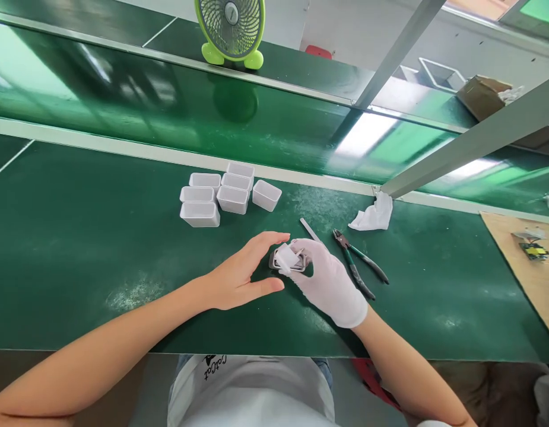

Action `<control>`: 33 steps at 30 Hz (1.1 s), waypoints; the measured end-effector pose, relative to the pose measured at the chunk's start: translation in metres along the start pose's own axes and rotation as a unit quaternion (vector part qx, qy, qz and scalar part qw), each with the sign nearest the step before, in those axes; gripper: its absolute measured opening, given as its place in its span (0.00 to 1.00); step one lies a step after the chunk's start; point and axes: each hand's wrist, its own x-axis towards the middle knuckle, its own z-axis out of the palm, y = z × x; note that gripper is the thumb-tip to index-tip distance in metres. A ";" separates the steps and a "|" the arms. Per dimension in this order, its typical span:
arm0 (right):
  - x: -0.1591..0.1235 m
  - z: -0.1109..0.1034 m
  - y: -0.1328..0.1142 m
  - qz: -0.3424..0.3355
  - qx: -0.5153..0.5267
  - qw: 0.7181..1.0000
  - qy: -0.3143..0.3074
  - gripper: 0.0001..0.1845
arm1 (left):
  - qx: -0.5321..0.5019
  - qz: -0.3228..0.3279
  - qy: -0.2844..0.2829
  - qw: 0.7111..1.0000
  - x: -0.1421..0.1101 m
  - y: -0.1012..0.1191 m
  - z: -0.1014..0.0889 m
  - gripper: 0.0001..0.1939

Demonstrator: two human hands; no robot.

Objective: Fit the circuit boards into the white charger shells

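My right hand (pixel 330 284), in a white glove, pinches a small white plastic piece (pixel 286 257). That piece sits tilted at the mouth of a small white open box (pixel 274 265) on the green bench; the box's contents are mostly hidden. To the left, my bare left hand (pixel 245 273) is open, thumb and fingers apart around the box's near side, with nothing visibly held. A thin pale strip (pixel 308 229) lies behind my gloved fingers, partly covered by them. Cutting pliers (pixel 355 261) with dark green handles rest just right of the glove.
Several translucent white boxes (pixel 200 214) stand grouped behind my hands. A crumpled white glove or cloth (pixel 374 213) lies by the metal post (pixel 470 145). A green fan (pixel 232 29) is on the raised shelf. Brown board (pixel 523 261) with an electronic part (pixel 535 251) is at right.
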 end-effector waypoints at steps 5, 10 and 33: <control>-0.001 0.013 0.008 -0.011 0.035 0.999 0.021 0.24 | 0.064 0.009 0.047 0.997 -0.001 0.001 0.012 0.33; -0.004 0.016 0.014 -0.024 0.044 0.998 0.028 0.28 | -0.021 -0.029 0.063 0.997 0.004 0.003 0.009 0.22; 0.001 0.012 0.018 -0.109 0.029 0.993 0.022 0.24 | -0.060 -0.069 0.195 0.977 0.007 0.001 0.037 0.31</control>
